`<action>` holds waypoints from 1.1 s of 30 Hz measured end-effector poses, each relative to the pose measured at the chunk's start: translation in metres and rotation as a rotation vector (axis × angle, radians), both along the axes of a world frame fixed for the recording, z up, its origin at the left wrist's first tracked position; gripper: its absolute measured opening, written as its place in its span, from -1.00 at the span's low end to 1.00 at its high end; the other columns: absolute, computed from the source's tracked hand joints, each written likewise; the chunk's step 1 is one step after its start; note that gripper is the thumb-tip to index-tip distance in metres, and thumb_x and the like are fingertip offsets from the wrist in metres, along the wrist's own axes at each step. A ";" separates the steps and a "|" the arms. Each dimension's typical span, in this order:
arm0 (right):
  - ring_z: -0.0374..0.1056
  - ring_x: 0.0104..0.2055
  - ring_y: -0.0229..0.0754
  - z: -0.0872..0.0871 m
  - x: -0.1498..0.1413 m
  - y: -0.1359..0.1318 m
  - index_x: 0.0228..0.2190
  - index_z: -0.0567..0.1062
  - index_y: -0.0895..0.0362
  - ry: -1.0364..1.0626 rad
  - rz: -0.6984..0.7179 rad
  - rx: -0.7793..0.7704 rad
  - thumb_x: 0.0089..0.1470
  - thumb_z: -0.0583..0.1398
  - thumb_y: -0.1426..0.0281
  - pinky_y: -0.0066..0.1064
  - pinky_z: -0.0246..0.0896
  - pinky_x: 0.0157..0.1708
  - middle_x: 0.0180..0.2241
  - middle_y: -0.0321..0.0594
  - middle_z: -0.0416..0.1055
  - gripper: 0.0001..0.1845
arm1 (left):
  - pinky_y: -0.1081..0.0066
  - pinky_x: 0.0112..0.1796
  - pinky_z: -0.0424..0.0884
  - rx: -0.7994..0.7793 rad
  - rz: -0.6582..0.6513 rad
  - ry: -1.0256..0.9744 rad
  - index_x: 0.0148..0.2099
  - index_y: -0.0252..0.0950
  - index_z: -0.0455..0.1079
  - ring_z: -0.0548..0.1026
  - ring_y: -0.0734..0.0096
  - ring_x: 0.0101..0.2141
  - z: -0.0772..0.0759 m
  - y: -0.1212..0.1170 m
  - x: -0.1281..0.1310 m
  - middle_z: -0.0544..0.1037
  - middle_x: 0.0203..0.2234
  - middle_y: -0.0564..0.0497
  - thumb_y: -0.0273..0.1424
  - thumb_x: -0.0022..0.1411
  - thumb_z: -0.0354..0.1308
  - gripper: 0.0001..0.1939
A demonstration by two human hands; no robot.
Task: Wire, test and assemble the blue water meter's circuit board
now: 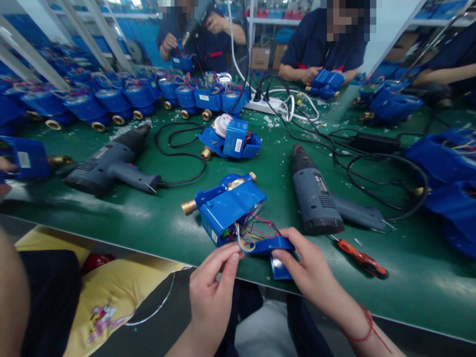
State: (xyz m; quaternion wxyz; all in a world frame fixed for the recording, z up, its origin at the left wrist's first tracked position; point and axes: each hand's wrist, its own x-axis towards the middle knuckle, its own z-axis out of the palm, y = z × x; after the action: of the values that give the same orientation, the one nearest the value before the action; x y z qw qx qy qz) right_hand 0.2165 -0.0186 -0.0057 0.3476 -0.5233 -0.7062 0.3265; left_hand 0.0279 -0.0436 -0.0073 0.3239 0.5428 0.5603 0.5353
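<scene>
A blue water meter point(234, 206) with brass pipe ends lies on the green bench in front of me, its housing open on the near side. Thin coloured wires point(243, 238) run out of the housing to a blue plastic cover point(273, 244) at the bench edge. My right hand point(303, 255) grips this cover between thumb and fingers. At the cover's left end, my left hand point(219, 277) is closed in a pinch by the wires; what lies between its fingertips is too small to make out.
Heat guns point(318, 193) lie to the right and left, their cords trailing over the bench. An orange screwdriver point(362, 259) is at the right. Another opened meter point(232, 136) sits farther back, before a power strip point(266, 104) and rows of meters. Co-workers handle meters across the bench.
</scene>
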 end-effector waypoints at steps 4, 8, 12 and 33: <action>0.24 -0.42 -0.28 0.000 0.001 0.003 -0.34 0.38 0.13 0.358 0.008 -0.346 0.12 0.18 0.22 -0.48 0.17 -0.43 -0.44 -0.31 0.31 -0.78 | 0.49 -0.27 0.52 0.180 0.114 0.225 -0.08 -0.14 0.48 0.58 0.43 -0.27 -0.004 -0.009 -0.006 0.58 -0.16 0.04 -0.55 0.19 0.19 -0.72; 0.27 -0.43 -0.30 -0.003 -0.004 -0.001 -0.30 0.38 0.15 0.686 0.018 -0.686 0.05 0.25 0.07 -0.49 0.22 -0.44 -0.40 -0.26 0.37 -0.60 | 0.53 -0.43 0.51 -0.024 0.092 0.118 0.06 -0.12 0.38 0.57 0.54 -0.49 0.003 -0.007 0.000 0.60 -0.13 0.04 -0.48 0.22 0.20 -0.63; 0.31 -0.42 -0.28 -0.004 -0.006 -0.003 -0.26 0.41 0.16 0.746 0.036 -0.801 0.01 0.28 0.06 -0.47 0.27 -0.44 -0.36 -0.19 0.43 -0.56 | 0.54 -0.49 0.50 -0.102 0.088 0.005 -0.04 -0.18 0.48 0.54 0.54 -0.57 0.015 0.009 0.010 0.65 -0.27 0.03 -0.38 0.21 0.22 -0.75; 0.30 -0.05 -0.17 0.031 -0.023 0.006 -0.17 0.47 0.07 0.104 0.139 -0.011 0.18 0.18 0.42 -0.29 0.23 -0.06 -0.15 -0.22 0.42 -0.84 | 0.56 -0.33 0.52 0.426 -0.218 0.427 -0.15 -0.19 0.35 0.64 0.44 -0.44 0.004 -0.005 0.006 0.68 -0.37 0.05 -0.61 0.13 0.24 -0.71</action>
State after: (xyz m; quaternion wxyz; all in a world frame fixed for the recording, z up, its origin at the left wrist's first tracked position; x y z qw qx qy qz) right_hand 0.1934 -0.0124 0.0254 0.3574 -0.4571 -0.7200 0.3806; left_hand 0.0337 -0.0489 -0.0035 0.1333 0.7553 0.4297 0.4766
